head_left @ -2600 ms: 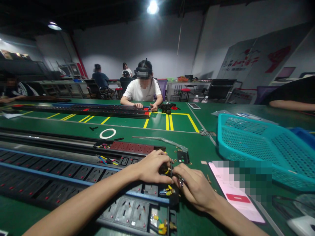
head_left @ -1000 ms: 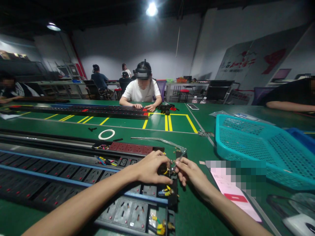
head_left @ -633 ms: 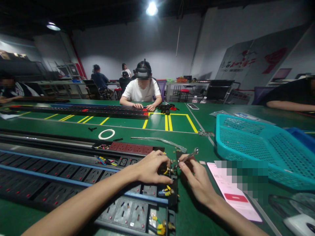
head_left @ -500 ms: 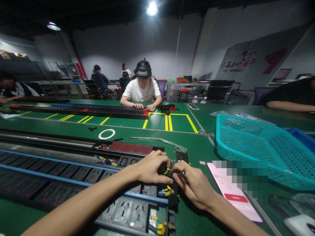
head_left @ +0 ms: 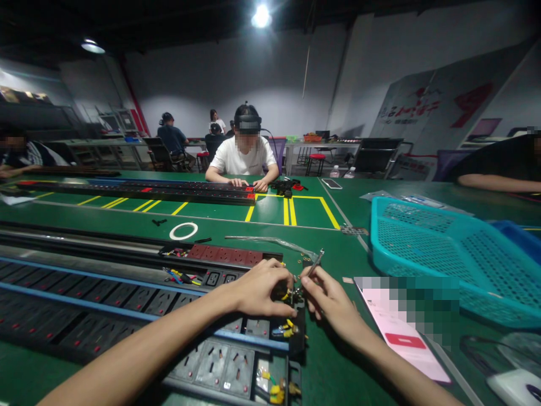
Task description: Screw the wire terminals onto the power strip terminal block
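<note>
My left hand bends round the right end of a black power strip, its thumb and fingers on either side of the end fitting. Between them show a yellow-sleeved wire end and small metal hardware, partly hidden. My right hand pinches a slim metal wrench, tilted up and to the right just beside that end. Nearer to me, blue and yellow wire ends stick out at the end of another strip. Yellow-sleeved wires sit in the open end of the nearest strip.
A strip with dark red sockets lies beyond my hands. A white ring and a clear plastic strip lie past it. To the right are a teal basket and a lit phone. A co-worker sits opposite.
My right hand has turned, so the wrench now points up and away instead of lying low by the strip's end. My left hand stays in place.
</note>
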`<state>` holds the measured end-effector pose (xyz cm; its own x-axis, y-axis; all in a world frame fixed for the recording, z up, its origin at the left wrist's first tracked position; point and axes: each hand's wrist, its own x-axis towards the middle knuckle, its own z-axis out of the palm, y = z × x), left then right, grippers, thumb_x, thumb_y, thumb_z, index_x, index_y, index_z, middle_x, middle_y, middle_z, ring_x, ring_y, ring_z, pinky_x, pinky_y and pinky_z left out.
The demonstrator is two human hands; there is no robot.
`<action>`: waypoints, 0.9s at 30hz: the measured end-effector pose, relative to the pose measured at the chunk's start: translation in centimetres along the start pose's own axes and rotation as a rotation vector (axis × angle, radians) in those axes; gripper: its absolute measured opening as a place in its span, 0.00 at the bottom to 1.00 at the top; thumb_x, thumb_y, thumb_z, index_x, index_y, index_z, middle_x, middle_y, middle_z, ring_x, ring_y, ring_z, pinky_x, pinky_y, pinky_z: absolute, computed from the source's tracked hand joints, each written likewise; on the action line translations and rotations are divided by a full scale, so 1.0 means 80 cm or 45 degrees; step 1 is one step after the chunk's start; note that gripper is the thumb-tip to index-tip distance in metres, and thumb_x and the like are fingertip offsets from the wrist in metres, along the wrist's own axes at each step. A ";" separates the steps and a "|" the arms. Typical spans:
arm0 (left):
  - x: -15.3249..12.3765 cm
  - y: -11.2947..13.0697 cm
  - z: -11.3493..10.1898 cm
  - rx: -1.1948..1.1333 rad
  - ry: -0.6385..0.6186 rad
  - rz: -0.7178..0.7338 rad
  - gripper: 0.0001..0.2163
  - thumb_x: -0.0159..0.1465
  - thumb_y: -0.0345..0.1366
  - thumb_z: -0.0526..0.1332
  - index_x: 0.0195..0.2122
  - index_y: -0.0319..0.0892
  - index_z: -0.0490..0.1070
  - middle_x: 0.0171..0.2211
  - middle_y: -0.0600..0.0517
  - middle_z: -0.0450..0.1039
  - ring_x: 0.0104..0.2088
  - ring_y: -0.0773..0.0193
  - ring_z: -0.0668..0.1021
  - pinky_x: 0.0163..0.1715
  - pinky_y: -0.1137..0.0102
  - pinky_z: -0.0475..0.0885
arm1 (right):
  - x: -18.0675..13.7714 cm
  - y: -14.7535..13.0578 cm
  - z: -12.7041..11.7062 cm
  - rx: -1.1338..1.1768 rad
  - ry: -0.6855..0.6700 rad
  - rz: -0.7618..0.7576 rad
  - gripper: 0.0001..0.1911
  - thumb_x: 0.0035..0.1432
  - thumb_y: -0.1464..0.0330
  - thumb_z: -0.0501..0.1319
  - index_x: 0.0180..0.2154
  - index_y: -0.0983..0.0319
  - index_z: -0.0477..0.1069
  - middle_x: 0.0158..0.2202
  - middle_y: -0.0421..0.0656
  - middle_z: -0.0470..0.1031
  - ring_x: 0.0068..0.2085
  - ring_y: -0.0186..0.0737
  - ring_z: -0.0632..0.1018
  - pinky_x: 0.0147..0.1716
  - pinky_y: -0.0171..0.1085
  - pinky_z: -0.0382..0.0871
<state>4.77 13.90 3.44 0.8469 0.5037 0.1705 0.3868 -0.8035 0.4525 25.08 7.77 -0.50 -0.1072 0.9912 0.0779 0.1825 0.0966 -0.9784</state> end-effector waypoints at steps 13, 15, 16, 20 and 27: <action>0.001 0.001 -0.001 -0.007 -0.018 -0.013 0.20 0.55 0.47 0.73 0.41 0.42 0.70 0.39 0.49 0.69 0.46 0.51 0.72 0.42 0.66 0.68 | -0.009 0.000 -0.001 -0.100 0.212 -0.145 0.16 0.68 0.52 0.55 0.40 0.58 0.65 0.27 0.37 0.69 0.26 0.37 0.72 0.26 0.34 0.67; 0.000 0.001 -0.002 -0.006 -0.018 -0.013 0.20 0.55 0.48 0.73 0.41 0.42 0.70 0.39 0.49 0.69 0.46 0.51 0.72 0.43 0.65 0.69 | -0.015 -0.006 0.000 -0.307 0.240 -0.367 0.11 0.70 0.58 0.53 0.41 0.58 0.66 0.34 0.42 0.74 0.34 0.42 0.76 0.35 0.38 0.71; 0.000 0.001 -0.002 -0.004 -0.017 -0.013 0.20 0.55 0.48 0.73 0.41 0.42 0.70 0.39 0.48 0.69 0.46 0.51 0.72 0.43 0.65 0.69 | -0.017 -0.008 0.001 -0.393 0.233 -0.484 0.09 0.71 0.61 0.52 0.42 0.58 0.67 0.37 0.43 0.75 0.38 0.43 0.77 0.39 0.40 0.72; 0.000 0.000 -0.001 -0.003 -0.013 0.000 0.20 0.56 0.48 0.72 0.42 0.42 0.70 0.40 0.48 0.70 0.46 0.52 0.72 0.45 0.64 0.68 | -0.022 -0.014 0.007 -0.571 0.058 -0.769 0.08 0.71 0.71 0.49 0.46 0.57 0.65 0.41 0.44 0.74 0.42 0.43 0.78 0.43 0.39 0.72; 0.001 -0.002 0.002 -0.003 -0.002 0.024 0.18 0.57 0.45 0.72 0.42 0.41 0.69 0.40 0.48 0.70 0.45 0.53 0.72 0.45 0.65 0.68 | -0.025 -0.007 0.008 -0.766 -0.048 -0.975 0.14 0.66 0.78 0.49 0.49 0.59 0.63 0.45 0.50 0.73 0.45 0.47 0.76 0.42 0.43 0.74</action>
<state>4.79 14.01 3.26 0.8547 0.4879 0.1775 0.3700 -0.8122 0.4511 24.55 5.68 -0.21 -0.4338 0.6381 0.6361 0.5178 0.7543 -0.4035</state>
